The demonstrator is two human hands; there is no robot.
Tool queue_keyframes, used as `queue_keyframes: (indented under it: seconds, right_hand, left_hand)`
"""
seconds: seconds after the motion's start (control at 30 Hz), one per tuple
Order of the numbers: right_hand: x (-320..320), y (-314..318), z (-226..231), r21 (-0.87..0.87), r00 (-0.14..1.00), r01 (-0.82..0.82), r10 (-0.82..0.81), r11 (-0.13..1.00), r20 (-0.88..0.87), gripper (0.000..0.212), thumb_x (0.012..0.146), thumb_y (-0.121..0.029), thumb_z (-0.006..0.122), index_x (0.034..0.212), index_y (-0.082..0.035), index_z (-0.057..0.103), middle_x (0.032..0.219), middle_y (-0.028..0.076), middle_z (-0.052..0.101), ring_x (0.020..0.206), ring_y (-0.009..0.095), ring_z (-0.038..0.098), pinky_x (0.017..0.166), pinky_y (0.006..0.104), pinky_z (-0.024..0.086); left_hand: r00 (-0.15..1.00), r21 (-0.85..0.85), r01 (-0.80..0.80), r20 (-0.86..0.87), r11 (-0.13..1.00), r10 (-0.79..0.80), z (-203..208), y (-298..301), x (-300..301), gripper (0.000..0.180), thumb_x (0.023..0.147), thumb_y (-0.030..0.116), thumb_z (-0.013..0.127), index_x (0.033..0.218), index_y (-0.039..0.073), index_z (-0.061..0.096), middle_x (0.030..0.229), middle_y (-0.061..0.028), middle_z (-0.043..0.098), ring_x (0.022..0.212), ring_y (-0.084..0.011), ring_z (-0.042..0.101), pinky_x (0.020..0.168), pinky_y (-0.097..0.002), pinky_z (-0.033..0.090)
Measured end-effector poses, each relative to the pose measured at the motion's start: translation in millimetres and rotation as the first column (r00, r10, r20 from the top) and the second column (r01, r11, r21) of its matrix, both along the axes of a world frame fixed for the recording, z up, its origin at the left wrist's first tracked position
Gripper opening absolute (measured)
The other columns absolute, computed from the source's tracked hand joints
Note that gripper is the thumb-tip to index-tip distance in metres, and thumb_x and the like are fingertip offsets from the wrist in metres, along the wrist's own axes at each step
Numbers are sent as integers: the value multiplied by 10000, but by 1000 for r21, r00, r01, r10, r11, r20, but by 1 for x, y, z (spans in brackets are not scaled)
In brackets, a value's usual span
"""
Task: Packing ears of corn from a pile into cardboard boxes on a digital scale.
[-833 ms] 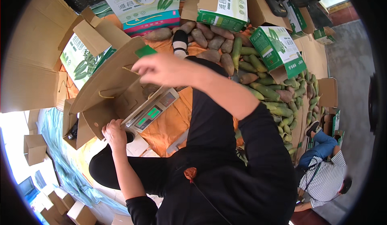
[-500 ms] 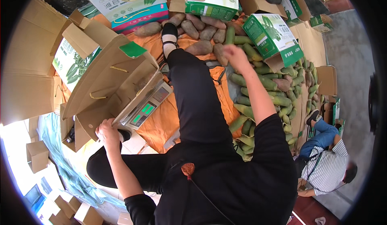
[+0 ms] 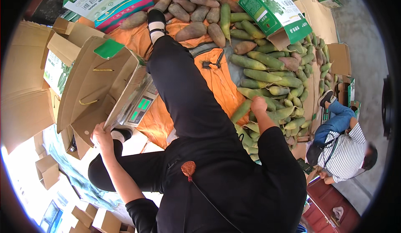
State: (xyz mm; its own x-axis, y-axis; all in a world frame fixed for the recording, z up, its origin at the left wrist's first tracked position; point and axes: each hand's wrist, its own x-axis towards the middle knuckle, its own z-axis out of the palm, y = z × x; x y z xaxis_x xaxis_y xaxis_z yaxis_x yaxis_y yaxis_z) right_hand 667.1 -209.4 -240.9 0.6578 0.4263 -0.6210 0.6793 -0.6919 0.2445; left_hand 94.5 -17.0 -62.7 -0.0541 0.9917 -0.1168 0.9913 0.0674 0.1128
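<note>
An open cardboard carton (image 3: 97, 72) with rope handles and a green flap corner stands tilted on the left, over a digital scale (image 3: 140, 105) with lit green displays. My left hand (image 3: 102, 137) is closed on the carton's near edge. On the right lies a large pile of green radishes (image 3: 267, 75). My right hand (image 3: 258, 105) is down on the pile's near-left side, its fingers curled at the end of one green radish (image 3: 241, 111). The fingertips are partly hidden. My outstretched leg (image 3: 184, 86) lies between the scale and the pile.
Reddish-brown radishes (image 3: 191, 31) lie beyond my foot on an orange sheet (image 3: 165, 122). A green-and-white box (image 3: 273, 15) rests atop the pile. More printed boxes (image 3: 110, 3) stand at the back. A person in a striped shirt (image 3: 343, 162) works at the lower right.
My right hand has come nearer and down, from the reddish-brown radishes to the green ones. A long green radish now lies beside the reddish-brown ones. My left hand stays on the carton; the view has shifted.
</note>
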Motion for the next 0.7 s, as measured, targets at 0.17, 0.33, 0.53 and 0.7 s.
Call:
queue_keyframes:
  seconds: [0.17, 0.33, 0.53, 0.7]
  right_hand:
    - [25, 9, 37, -39, 974, -113, 118, 993, 191, 312, 831, -127, 547, 1142, -122, 524, 1174, 68, 515, 1158, 264, 453, 916, 445, 401]
    - [30, 0, 27, -138, 991, -86, 98, 987, 89, 439, 797, -181, 641, 1199, -137, 472, 1218, 65, 482, 1185, 262, 435, 911, 486, 401]
    - [31, 2, 5, -209, 969, -79, 125, 975, 215, 382, 836, -179, 580, 1203, -136, 483, 1246, 59, 460, 1204, 240, 421, 929, 459, 387]
    - [25, 10, 14, -234, 971, -108, 153, 966, 181, 447, 804, -211, 622, 1215, -123, 470, 1252, 49, 486, 1205, 233, 443, 942, 452, 381]
  left_hand:
    - [1000, -8, 0, 0, 1000, 0, -4, 2, 0, 187, 717, 127, 651, 893, 71, 679, 807, -114, 622, 789, -304, 604, 749, -396, 439]
    - [1000, -5, -2, -9, 1000, 2, -5, 0, -2, 153, 723, 106, 635, 866, 90, 686, 802, -100, 620, 822, -289, 602, 793, -391, 415]
    - [999, 48, 48, -13, 998, -47, 2, 2, 0, 189, 702, 123, 644, 873, 52, 678, 786, -122, 615, 791, -309, 608, 749, -395, 445]
    - [999, -8, -28, -41, 1000, 28, 6, 0, 7, 160, 730, 78, 608, 860, 113, 696, 806, -74, 618, 865, -259, 593, 843, -391, 387]
